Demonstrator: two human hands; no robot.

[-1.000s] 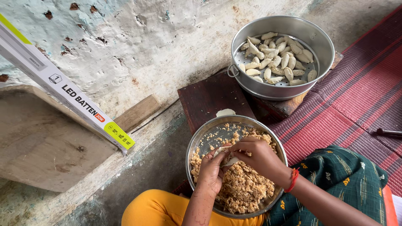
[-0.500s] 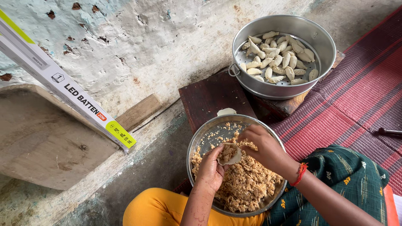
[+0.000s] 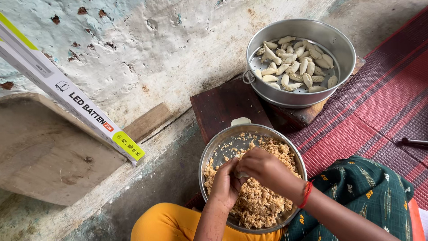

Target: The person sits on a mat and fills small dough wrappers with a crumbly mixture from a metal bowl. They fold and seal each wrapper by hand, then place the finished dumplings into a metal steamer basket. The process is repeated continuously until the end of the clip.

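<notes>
A round steel bowl [image 3: 215, 147] holds crumbly brown filling [image 3: 263, 203]. Over it, my left hand [image 3: 225, 185] and my right hand [image 3: 266, 169] are pressed together around a small pale dough piece [image 3: 241, 174], only a sliver of which shows between the fingers. A red thread band sits on my right wrist. A flat pale dough disc [image 3: 240, 121] lies on the dark wooden board [image 3: 223, 107] just beyond the bowl. Further back, a steel steamer pot [image 3: 343, 44] holds several shaped pale dumplings [image 3: 294, 67].
A long white carton with a green end [image 3: 76, 105] leans along the peeling wall on the left. A wooden plank [image 3: 49, 156] lies below it. A red striped mat [image 3: 379, 111] covers the floor on the right. My orange and green clothing fills the bottom edge.
The dough piece was open between my hands with filling on it; now both hands have closed around it above the bowl.
</notes>
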